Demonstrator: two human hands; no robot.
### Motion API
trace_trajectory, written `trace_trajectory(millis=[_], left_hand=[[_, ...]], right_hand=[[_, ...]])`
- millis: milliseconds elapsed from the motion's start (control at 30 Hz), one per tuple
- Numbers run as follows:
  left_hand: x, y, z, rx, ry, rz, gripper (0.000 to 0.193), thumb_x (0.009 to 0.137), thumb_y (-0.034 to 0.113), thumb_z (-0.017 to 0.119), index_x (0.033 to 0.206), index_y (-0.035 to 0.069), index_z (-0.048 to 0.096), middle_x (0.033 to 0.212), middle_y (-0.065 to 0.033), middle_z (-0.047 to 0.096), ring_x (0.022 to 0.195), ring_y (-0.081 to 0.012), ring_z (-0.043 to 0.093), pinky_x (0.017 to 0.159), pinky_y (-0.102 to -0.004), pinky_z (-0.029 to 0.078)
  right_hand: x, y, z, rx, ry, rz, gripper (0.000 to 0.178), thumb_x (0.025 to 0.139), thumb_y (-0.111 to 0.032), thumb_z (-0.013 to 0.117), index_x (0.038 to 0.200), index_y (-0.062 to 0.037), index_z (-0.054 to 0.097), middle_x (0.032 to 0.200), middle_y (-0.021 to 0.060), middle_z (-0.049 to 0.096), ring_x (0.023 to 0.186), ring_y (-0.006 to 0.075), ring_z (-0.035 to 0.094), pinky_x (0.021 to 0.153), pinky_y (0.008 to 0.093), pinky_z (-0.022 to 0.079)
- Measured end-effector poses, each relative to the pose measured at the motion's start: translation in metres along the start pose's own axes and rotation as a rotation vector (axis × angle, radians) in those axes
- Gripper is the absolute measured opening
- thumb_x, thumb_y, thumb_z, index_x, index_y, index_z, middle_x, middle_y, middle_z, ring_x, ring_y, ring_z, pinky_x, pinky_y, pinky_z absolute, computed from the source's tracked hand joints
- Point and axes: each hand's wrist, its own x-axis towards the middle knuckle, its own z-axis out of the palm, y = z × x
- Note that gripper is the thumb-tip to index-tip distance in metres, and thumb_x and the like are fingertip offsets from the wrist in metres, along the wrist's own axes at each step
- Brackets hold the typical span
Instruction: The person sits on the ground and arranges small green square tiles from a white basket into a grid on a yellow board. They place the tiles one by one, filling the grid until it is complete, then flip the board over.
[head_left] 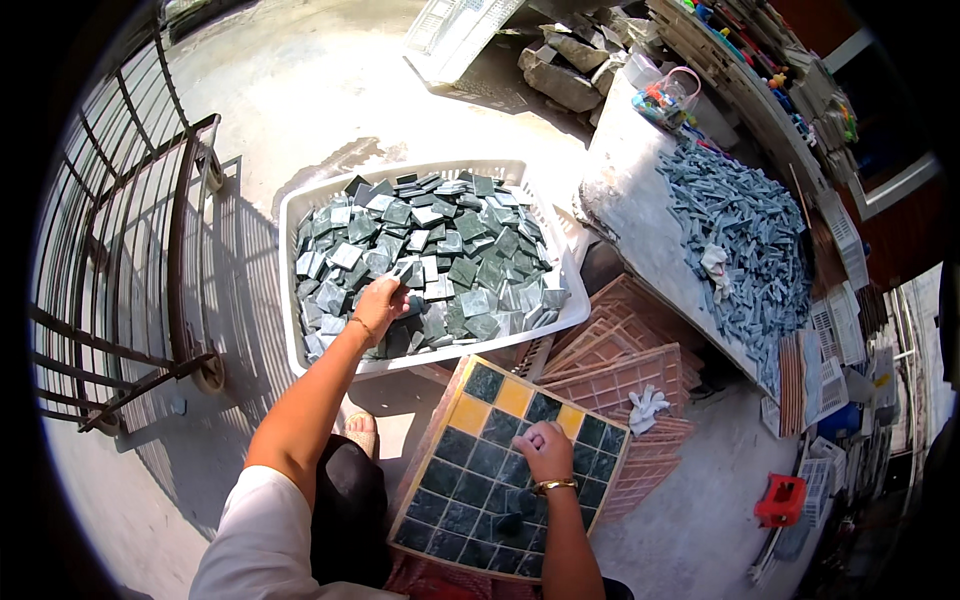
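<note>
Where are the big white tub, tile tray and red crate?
White tub (574,290): head view, its right rim.
Tile tray (469,414): head view, a yellow square.
Red crate (780,501): head view, its middle.

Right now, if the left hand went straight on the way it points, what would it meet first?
Most likely the loose green tiles heaped in the white basket, directly ahead of the left hand; exact depth is unclear.

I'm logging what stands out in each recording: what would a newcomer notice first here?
A white basket heaped with green square tiles dominates the middle, the left hand at the heap. Below it, yellow squares stand out in a tray of dark tiles under the right hand. Grey strips lie piled on the right.
</note>
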Motion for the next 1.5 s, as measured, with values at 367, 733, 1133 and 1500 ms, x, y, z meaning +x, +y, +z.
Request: trace_trajectory(millis=[367,733,1133,1500], left_hand=[[-0.144,0.072,0.101,-0.352,-0.688,-0.299,0.044,0.085,0.017,0.05,0.123,0.0,0.039,0.111,-0.0125,0.052,0.085,-0.0148,0.053,0.08,-0.0252,0.043],[-0.193,0.003,0.126,0.167,-0.529,0.039,0.044,0.086,0.017,0.053,0.126,0.005,0.039,0.121,-0.0093,0.045,0.112,-0.0178,0.044,0.093,-0.0301,0.037],[-0.128,0.048,0.089,-0.361,0.073,-0.195,0.028,0.09,0.024,0.046,0.11,0.005,0.044,0.101,-0.011,0.056,0.079,-0.0194,0.06,0.067,-0.0288,0.052],[-0.127,0.047,0.093,-0.484,0.001,-0.266,0.032,0.088,0.031,0.05,0.105,0.005,0.041,0.102,-0.0133,0.053,0.081,-0.0203,0.06,0.069,-0.0301,0.052]], right_hand=[[-0.011,-0.079,-0.018,0.95,-0.063,0.123,0.024,0.082,-0.013,0.06,0.102,-0.0016,0.052,0.077,0.0066,0.059,0.062,0.0094,0.055,0.054,0.0203,0.045],[-0.029,-0.062,-0.023,0.821,-0.031,0.216,0.022,0.081,-0.004,0.055,0.102,0.0018,0.052,0.084,0.0068,0.06,0.066,0.0097,0.057,0.055,0.02,0.047],[0.01,-0.04,0.033,-0.092,0.183,-0.582,0.015,0.068,0.001,0.06,0.083,-0.0026,0.057,0.092,0.0111,0.058,0.089,0.0297,0.055,0.078,0.0353,0.046],[0.019,-0.06,0.03,-0.227,-0.04,-0.375,0.058,0.059,-0.007,0.073,0.113,-0.0057,0.052,0.104,0.0118,0.049,0.097,0.0306,0.046,0.085,0.0371,0.04]])
